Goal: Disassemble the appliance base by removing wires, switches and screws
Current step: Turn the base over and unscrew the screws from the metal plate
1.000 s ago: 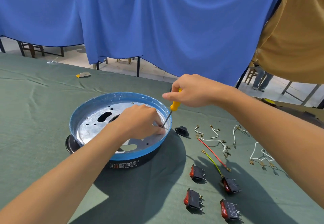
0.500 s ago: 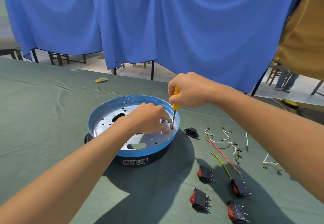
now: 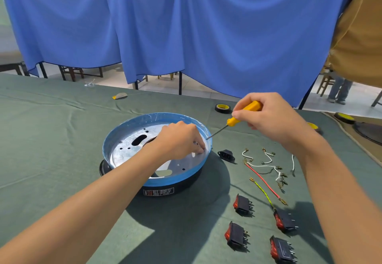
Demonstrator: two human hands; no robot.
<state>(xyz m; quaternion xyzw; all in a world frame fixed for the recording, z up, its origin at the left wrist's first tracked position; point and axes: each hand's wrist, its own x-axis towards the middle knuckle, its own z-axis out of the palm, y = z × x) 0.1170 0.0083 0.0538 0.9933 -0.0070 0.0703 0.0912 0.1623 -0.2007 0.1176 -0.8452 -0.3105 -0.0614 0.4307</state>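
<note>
Left hand [image 3: 179, 139] pinches what appears to be a small dark screw [image 3: 203, 149] at the right inner edge of the appliance base [image 3: 128, 131], which sits on the table [image 3: 51, 139]. Right hand [image 3: 268, 117] grips the screwdriver [image 3: 244, 112]. The screw is probably light, rigid and easily dropped, so it is best pinched at the head.

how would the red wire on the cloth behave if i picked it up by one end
Likely floppy: the red wire is thin and lies slightly curved on the cloth, so it would probably droop. Probably very light, being so thin. Its metal end clips might snag the white wires lying close beside it.
</note>
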